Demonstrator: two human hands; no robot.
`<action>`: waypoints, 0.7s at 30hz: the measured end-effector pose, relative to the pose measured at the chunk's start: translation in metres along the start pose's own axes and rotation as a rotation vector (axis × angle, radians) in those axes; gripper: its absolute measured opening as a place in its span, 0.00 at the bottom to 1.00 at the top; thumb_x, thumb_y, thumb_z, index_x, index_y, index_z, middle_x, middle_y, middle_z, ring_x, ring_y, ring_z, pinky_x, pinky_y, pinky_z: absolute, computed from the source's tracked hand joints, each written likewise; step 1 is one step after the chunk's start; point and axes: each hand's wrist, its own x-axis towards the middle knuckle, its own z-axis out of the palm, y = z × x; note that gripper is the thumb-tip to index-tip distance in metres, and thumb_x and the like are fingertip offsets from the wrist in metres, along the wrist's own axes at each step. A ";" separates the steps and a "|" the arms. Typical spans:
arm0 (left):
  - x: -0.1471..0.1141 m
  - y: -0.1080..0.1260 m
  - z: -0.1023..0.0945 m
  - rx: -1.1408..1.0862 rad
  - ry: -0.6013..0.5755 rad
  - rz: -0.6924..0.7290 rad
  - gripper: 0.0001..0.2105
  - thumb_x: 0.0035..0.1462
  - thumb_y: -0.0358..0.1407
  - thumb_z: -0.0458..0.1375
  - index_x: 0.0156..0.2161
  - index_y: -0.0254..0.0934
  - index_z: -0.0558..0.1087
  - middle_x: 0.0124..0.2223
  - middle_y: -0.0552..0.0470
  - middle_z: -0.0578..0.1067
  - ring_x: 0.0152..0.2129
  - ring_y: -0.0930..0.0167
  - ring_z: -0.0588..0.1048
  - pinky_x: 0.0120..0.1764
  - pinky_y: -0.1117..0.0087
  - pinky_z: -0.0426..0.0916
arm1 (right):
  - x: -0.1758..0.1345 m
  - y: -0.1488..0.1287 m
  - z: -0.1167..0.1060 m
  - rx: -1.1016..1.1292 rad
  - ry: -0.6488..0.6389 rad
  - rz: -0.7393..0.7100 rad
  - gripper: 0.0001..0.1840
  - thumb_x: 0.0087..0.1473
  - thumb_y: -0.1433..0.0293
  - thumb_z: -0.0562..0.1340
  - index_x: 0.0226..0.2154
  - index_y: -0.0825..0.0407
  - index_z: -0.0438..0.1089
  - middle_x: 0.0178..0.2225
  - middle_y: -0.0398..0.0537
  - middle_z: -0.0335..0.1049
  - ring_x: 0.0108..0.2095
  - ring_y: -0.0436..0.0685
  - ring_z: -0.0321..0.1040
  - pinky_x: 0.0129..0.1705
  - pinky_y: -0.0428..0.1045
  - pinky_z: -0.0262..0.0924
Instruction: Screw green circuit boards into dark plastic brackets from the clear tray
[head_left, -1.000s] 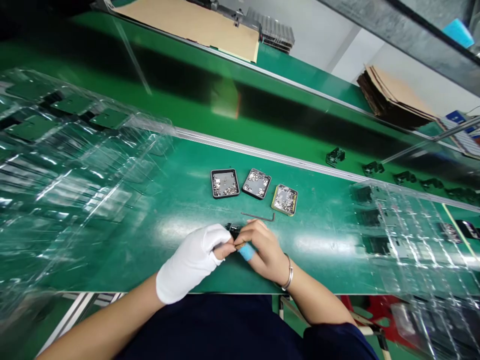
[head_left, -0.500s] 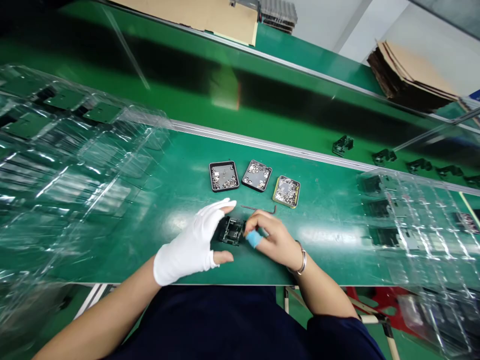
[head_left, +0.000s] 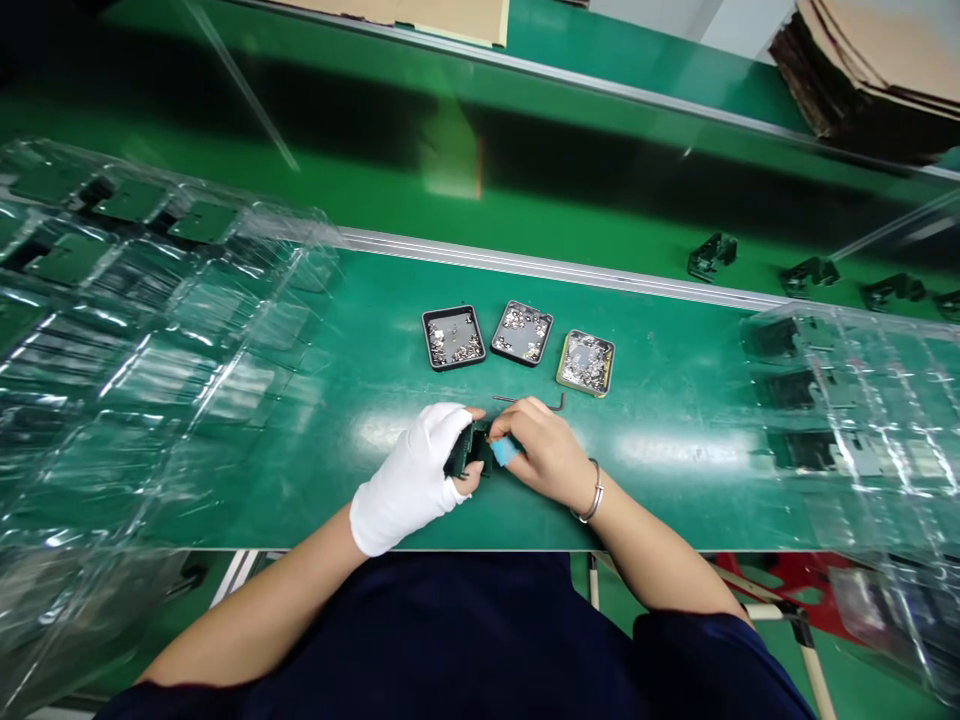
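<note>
A small dark green, boxy part (head_left: 472,450) is gripped by my left hand (head_left: 420,470), which wears a white glove with bare thumb and fingertips. On the part's right side, the fingers of my right hand (head_left: 544,455) are pinched together, with blue tape round one finger. What sits between those fingertips, if anything, is too small to make out. Just beyond my right hand lies a hex key (head_left: 559,402) on the green table. Behind it stand a black tray (head_left: 484,357), a second tray (head_left: 516,359) and a yellow-edged tray (head_left: 583,388), all holding small metal pieces.
Clear plastic blister trays (head_left: 247,390) with green parts fill the left side. Another blister tray (head_left: 847,400) stands at the right. Several dark green parts (head_left: 712,257) line the ledge behind a metal rail (head_left: 525,272). Cardboard sheets (head_left: 870,80) are stacked at the back right.
My left hand has closed round the green part, which is now turned and tilted. My right hand stays pinched at its right side. The view has shifted slightly.
</note>
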 end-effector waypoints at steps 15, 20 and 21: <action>-0.003 0.006 0.004 0.079 0.069 0.036 0.20 0.53 0.33 0.55 0.51 0.35 0.62 0.45 0.41 0.70 0.42 0.59 0.72 0.44 0.57 0.71 | -0.004 -0.004 0.005 -0.166 -0.005 0.057 0.08 0.54 0.77 0.54 0.36 0.50 0.64 0.35 0.50 0.68 0.38 0.57 0.63 0.35 0.50 0.62; -0.006 0.002 0.001 -0.006 0.046 -0.003 0.22 0.53 0.37 0.57 0.52 0.34 0.61 0.47 0.40 0.69 0.45 0.59 0.71 0.46 0.57 0.70 | -0.004 -0.007 0.006 -0.074 0.061 0.129 0.13 0.55 0.78 0.53 0.43 0.52 0.63 0.42 0.53 0.69 0.44 0.56 0.67 0.39 0.49 0.66; -0.005 0.001 -0.001 -0.046 0.010 -0.012 0.24 0.53 0.40 0.57 0.53 0.33 0.60 0.47 0.40 0.69 0.45 0.59 0.72 0.45 0.58 0.70 | -0.004 -0.007 0.006 -0.032 0.060 0.132 0.13 0.56 0.77 0.53 0.44 0.52 0.63 0.42 0.52 0.70 0.43 0.55 0.68 0.40 0.49 0.66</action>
